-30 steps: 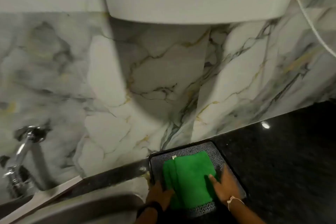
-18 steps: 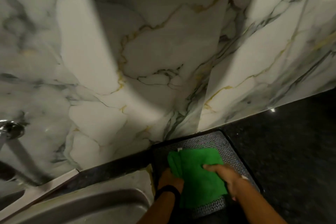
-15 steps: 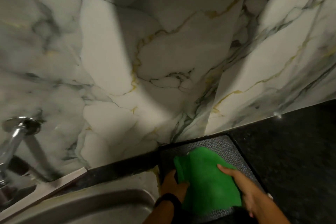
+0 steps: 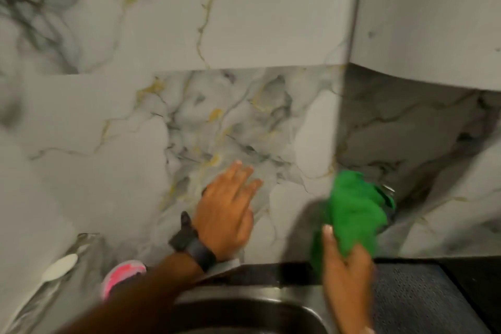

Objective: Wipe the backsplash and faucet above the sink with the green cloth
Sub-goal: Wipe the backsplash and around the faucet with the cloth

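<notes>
My right hand (image 4: 347,274) holds the green cloth (image 4: 355,214) bunched up, raised against the marble backsplash (image 4: 230,122) above the sink's right side. My left hand (image 4: 226,206), with a dark watch on the wrist, lies flat on the backsplash to the left of the cloth, fingers spread and holding nothing. A chrome part of the faucet (image 4: 389,188) peeks out from behind the cloth's right edge; the rest of it is hidden. The frame is blurred by motion.
The steel sink (image 4: 244,312) lies below the hands. A dark textured mat (image 4: 417,301) sits on the black counter at lower right. A pink object (image 4: 122,275) and a white object (image 4: 58,268) sit at lower left. A pale cabinet (image 4: 433,16) overhangs at upper right.
The cloth has been lifted off the dark mat and raised to the wall in my right hand. My left hand left the cloth and went up flat on the backsplash. The view swung upward.
</notes>
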A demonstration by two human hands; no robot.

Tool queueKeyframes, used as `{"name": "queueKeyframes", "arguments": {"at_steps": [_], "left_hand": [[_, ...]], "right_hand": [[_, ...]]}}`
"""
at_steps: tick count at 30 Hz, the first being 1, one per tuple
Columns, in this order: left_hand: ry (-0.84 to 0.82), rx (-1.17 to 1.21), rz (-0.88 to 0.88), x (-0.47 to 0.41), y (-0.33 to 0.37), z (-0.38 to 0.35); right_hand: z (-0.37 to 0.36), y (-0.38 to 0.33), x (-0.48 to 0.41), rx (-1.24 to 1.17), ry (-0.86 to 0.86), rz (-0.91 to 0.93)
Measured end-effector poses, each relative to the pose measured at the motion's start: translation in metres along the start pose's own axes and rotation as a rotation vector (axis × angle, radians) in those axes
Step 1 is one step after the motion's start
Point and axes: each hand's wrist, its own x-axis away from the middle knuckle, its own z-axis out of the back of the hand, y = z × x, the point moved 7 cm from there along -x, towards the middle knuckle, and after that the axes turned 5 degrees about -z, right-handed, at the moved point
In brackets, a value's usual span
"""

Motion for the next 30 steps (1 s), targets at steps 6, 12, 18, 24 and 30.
{"name": "queueKeyframes", "arguments": {"at_steps": [6,12,18,24,30], "left_hand": [[-0.084,-0.598,-0.287,-0.074,-0.125,0.057],[0.092,-0.694,-0.614,-0.088,-0.176,0.056],[0.163,-0.694,-0.651,-0.090,-0.181,0.051],[0.142,-0.713,-0.642,-0.086,-0.186,0.048],[0.168,-0.762,-0.654,-0.086,-0.193,0.045]], "right_hand": [[-0.210,-0.065,0.062,0.694,-0.457,0.608],[-0.249,-0.038,0.051,0.616,-0.303,0.285],[-0.252,0.049,0.039,-0.571,-0.501,-0.809],[-0.290,0.068,0.056,-0.866,-0.878,-1.146],[-0.307,0.084,0.053,-0.853,-0.801,-1.039]]}}
